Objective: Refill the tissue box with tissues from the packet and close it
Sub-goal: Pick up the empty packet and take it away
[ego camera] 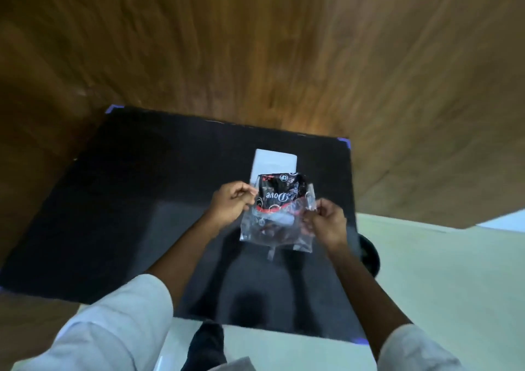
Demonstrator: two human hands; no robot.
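I hold a clear plastic tissue packet (277,214) with a black and red printed label above the dark table (113,200). My left hand (231,203) pinches its left edge and my right hand (326,223) pinches its right edge. Inside the packet's lower half a little white shows through the plastic. Behind the packet, a white rectangular block (274,162), either a tissue stack or the box, lies on the table, its near part hidden by the packet. The frame is blurred, so I cannot tell the block apart further.
The table has blue tape at its far corners (347,143). A wooden wall (284,44) rises behind it. A pale floor (440,271) lies to the right, with a round black object (369,254) by the table's right edge. A dark shoe (206,345) shows below.
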